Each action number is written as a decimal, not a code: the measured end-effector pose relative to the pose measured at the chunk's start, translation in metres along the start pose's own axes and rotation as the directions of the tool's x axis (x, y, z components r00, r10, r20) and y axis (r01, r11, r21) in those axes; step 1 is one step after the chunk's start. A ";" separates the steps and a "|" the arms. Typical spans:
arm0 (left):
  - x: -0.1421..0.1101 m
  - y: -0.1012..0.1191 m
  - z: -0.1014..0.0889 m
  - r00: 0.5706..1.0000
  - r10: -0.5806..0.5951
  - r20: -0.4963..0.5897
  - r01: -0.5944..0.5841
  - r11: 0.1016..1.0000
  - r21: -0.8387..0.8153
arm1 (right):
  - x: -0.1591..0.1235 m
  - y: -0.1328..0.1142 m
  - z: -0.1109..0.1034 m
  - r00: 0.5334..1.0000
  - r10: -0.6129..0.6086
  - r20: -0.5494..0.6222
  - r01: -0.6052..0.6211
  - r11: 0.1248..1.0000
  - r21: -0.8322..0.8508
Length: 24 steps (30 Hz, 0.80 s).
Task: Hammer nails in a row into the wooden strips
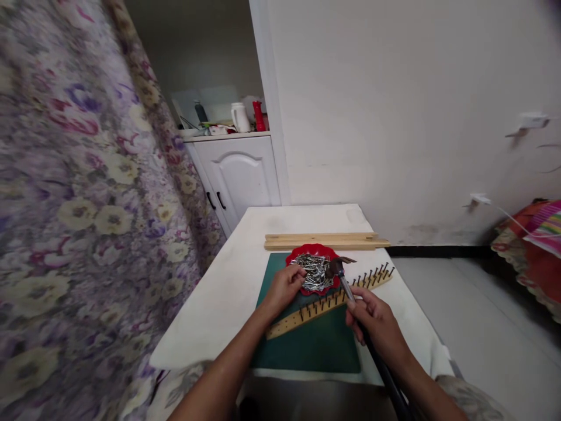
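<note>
At the centre of the frame and below, a pale wooden strip point(284, 325) is lying aslant on a green mat point(313, 354), its right end reaching past the mat. Dark nails point(301, 314) are standing along it in rows; its lower-left end is showing small dark dots. Right of centre, the right hand point(370, 316) is wrapping its fingers around the hammer point(346, 287), whose head is hanging over the red dish point(312, 248). Silvery nails point(313, 269) are lying jumbled there. The left hand point(286, 286) is bending its fingers together at the dish's left side; whether they are holding anything, I cannot tell.
</note>
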<state>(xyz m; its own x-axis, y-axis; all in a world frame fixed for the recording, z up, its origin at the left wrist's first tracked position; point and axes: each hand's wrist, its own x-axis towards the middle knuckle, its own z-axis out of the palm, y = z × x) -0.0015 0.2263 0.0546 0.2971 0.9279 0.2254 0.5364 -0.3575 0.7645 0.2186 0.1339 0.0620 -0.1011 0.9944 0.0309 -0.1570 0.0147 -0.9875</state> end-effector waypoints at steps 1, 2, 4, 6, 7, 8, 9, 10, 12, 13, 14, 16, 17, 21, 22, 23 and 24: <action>-0.006 0.000 -0.002 1.000 -0.029 -0.010 0.029 0.999 -0.046 | 0.000 0.000 0.000 1.000 -0.002 0.000 0.002 1.000 -0.005; -0.013 0.000 -0.003 0.998 -0.055 -0.022 0.053 0.994 -0.092 | -0.001 0.000 0.001 1.000 -0.003 0.002 0.003 1.000 -0.009; -0.029 0.000 -0.007 0.994 -0.106 -0.042 0.096 0.978 -0.184 | -0.002 0.001 0.002 1.000 -0.002 0.007 0.002 1.000 -0.012; -0.047 -0.001 -0.010 0.987 -0.157 -0.045 0.140 0.953 -0.267 | -0.004 0.001 0.004 1.000 0.003 0.015 -0.003 1.000 -0.011; -0.055 -0.001 -0.010 0.982 -0.182 -0.040 0.162 0.940 -0.301 | -0.004 0.001 0.006 1.000 0.004 0.018 -0.004 1.000 -0.012; -0.063 -0.002 -0.010 0.978 -0.204 -0.035 0.182 0.927 -0.329 | -0.005 0.002 0.007 1.000 0.003 0.021 -0.003 1.000 -0.013; -0.071 -0.003 -0.009 0.975 -0.222 -0.034 0.196 0.916 -0.351 | -0.006 0.002 0.008 1.000 0.001 0.024 0.000 1.000 -0.016; -0.077 -0.005 -0.008 0.972 -0.233 -0.041 0.202 0.908 -0.368 | -0.007 0.002 0.010 1.000 -0.004 0.028 0.005 1.000 -0.021; -0.086 -0.007 -0.004 0.965 -0.250 -0.078 0.204 0.904 -0.375 | -0.009 0.003 0.012 0.999 -0.007 0.046 0.009 0.999 -0.034; -0.089 -0.008 -0.002 0.961 -0.257 -0.101 0.205 0.909 -0.363 | -0.010 0.003 0.013 0.998 -0.005 0.056 0.007 0.999 -0.040; -0.091 -0.009 0.001 0.957 -0.263 -0.122 0.208 0.916 -0.343 | -0.010 0.004 0.015 0.998 0.000 0.065 0.003 0.999 -0.045; -0.093 -0.011 0.006 0.951 -0.274 -0.145 0.223 0.930 -0.291 | -0.012 0.005 0.017 0.997 0.014 0.078 -0.010 0.999 -0.050; -0.093 -0.011 0.008 0.949 -0.278 -0.150 0.232 0.935 -0.268 | -0.012 0.006 0.018 0.996 0.022 0.085 -0.017 0.999 -0.051; -0.093 -0.014 0.013 0.941 -0.294 -0.167 0.256 0.942 -0.219 | -0.015 0.011 0.021 0.992 0.045 0.117 -0.037 0.997 -0.063; -0.093 -0.015 0.014 0.938 -0.300 -0.172 0.262 0.941 -0.213 | -0.016 0.012 0.022 0.991 0.050 0.124 -0.042 0.997 -0.069; -0.094 -0.015 0.014 0.936 -0.307 -0.174 0.270 0.940 -0.209 | -0.016 0.013 0.023 0.990 0.055 0.129 -0.046 0.996 -0.073; -0.094 -0.016 0.015 0.933 -0.315 -0.172 0.279 0.938 -0.206 | -0.017 0.013 0.023 0.989 0.060 0.132 -0.050 0.996 -0.078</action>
<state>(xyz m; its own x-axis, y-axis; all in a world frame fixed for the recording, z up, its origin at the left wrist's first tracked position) -0.0260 0.1436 0.0127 -0.0280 0.9969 0.0734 0.4233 -0.0547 0.9043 0.1953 0.1151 0.0520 -0.2386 0.9711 -0.0083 -0.0749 -0.0270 -0.9968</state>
